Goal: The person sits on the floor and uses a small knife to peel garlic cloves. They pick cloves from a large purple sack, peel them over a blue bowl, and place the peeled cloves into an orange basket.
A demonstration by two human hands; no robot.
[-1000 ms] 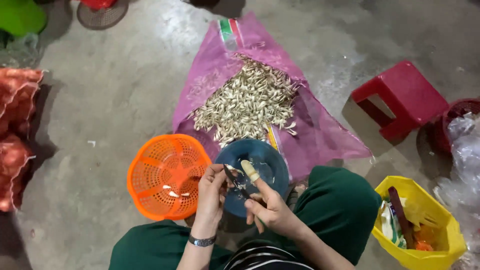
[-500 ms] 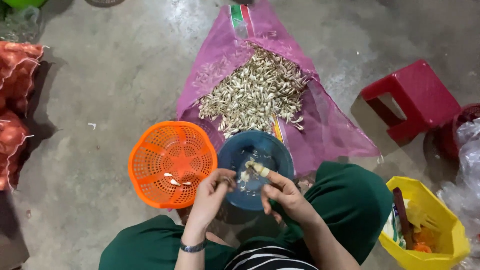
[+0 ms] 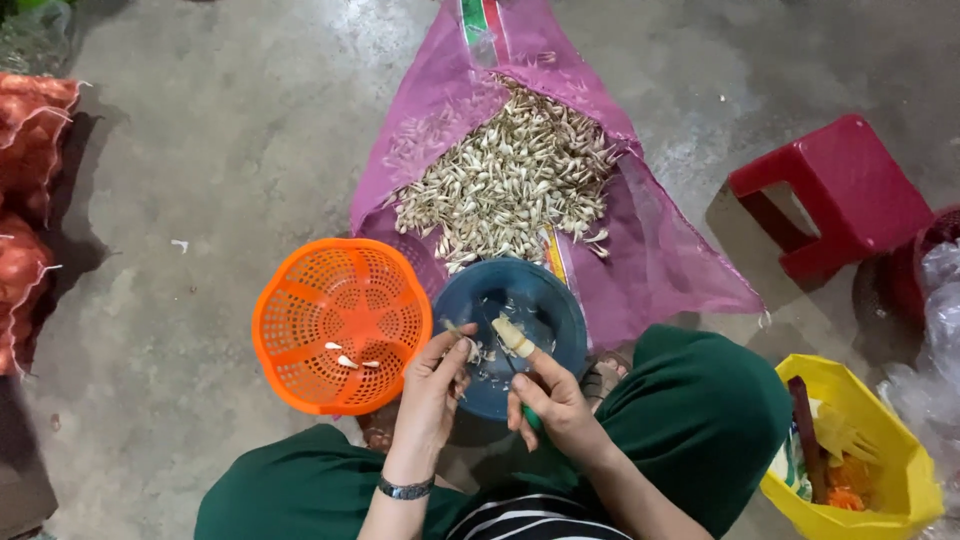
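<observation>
On concrete floor (image 3: pixel 200 180), pink sack (image 3: pixel 660 250) holds pale cloves (image 3: pixel 510 180).

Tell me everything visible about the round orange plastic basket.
The round orange plastic basket is a perforated colander-like bowl with scalloped rim and a solid star-shaped centre. It sits upright on the grey concrete floor, beside the blue bowl, its rim close to the left hand. A few pale peeled cloves lie inside.

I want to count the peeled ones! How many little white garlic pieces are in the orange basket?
3. All lie on the floor of the orange basket, near its middle: one, one, one. None seem hidden.
</observation>
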